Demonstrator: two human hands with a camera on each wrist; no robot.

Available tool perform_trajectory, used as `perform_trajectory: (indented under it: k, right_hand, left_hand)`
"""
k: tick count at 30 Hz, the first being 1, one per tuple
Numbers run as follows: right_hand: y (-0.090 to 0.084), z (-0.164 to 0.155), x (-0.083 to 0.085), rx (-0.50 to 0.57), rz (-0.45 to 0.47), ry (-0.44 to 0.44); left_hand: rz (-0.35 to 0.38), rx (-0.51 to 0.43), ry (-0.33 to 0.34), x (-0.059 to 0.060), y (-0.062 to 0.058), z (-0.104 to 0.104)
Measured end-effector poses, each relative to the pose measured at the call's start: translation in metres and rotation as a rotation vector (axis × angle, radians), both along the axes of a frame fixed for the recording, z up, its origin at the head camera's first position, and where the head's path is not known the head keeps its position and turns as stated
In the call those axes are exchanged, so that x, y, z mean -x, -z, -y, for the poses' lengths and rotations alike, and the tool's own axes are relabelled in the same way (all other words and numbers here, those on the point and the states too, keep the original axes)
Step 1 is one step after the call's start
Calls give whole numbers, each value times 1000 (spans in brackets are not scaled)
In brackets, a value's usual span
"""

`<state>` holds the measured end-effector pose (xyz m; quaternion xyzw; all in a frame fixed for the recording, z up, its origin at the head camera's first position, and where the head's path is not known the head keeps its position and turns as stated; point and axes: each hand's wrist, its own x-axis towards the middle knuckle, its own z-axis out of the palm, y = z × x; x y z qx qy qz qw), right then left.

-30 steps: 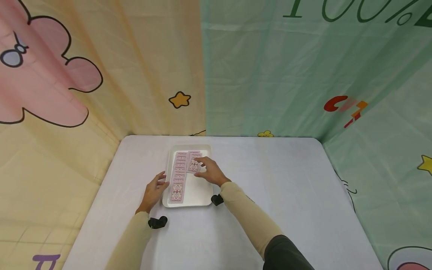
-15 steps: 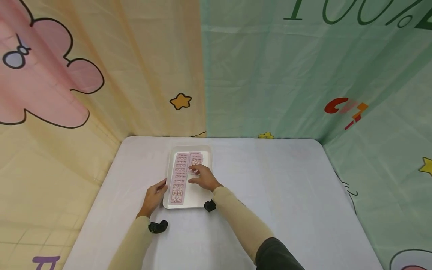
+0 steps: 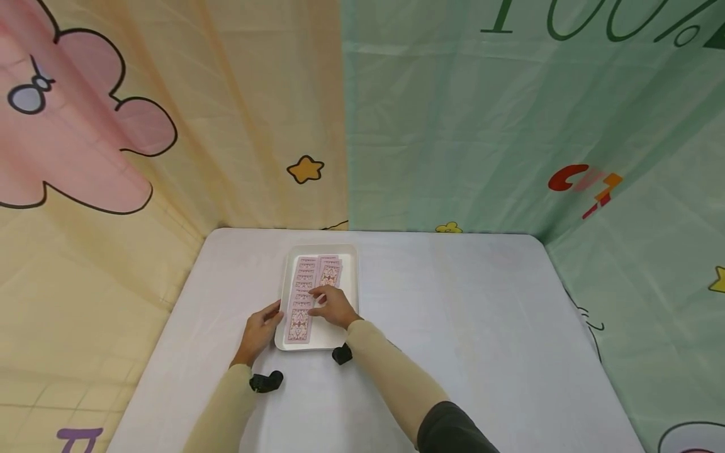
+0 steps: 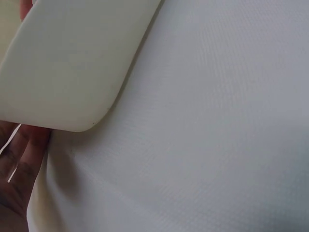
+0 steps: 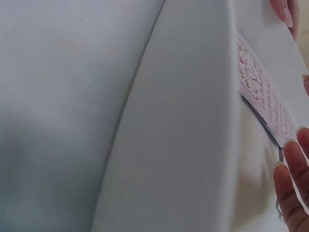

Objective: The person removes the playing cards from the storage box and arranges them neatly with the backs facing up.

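A white tray (image 3: 325, 343) holds pink-patterned playing cards in two overlapping columns. The longer left column (image 3: 298, 324) runs most of the tray's length; the shorter right column (image 3: 330, 272) lies at the far end, its lower part hidden by a hand. My left hand (image 3: 260, 328) holds the tray's left rim, a fingertip showing over the rim in the right wrist view. Above the cards, my right hand (image 3: 333, 306) hovers with thumb and fingers apart. Its fingers (image 5: 291, 200) show nothing between them in the right wrist view. Contact with the cards cannot be made out.
The tray stands on a table with a white cloth (image 3: 464, 327), towards its far side. Patterned curtains (image 3: 442, 113) hang behind the table and along both sides. A black wrist device (image 3: 266, 382) is worn on each arm.
My right hand has moved left and nearer to me, from the right column of cards towards the left column's near end. My left hand has shifted slightly nearer along the tray's left rim.
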<state>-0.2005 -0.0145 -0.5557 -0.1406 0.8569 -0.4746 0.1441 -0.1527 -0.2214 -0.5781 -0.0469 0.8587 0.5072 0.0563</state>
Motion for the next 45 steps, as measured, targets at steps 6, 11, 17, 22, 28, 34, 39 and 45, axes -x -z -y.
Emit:
perform_trajectory:
  k: [6,11,17,22,28,34,39,45]
  right_hand:
    - [5,7,-4,-21,6,9]
    - [10,12,-9,-45,-14,19]
    - [16,15,-15,-50,-19,54]
    - [21,19,-19,-117,-55,75]
    - [25,24,-23,-254,-138,58]
    - [26,26,-26,-259,-125,71]
    - [31,26,-24,-275,-165,68]
    - [32,27,-24,-213,-163,103]
  left_hand:
    - [14,-118,-31,-2,3,0]
    - [25,-192,-43,-5,5,-2]
    - [19,-216,-36,-8,7,-2]
    - [7,-231,-33,-8,8,-2]
    - [10,-225,-32,-9,8,-1]
    - [12,-211,-25,-10,6,-1]
    - [15,-211,-29,-9,7,-2]
    - [-2,-195,-34,-9,5,0]
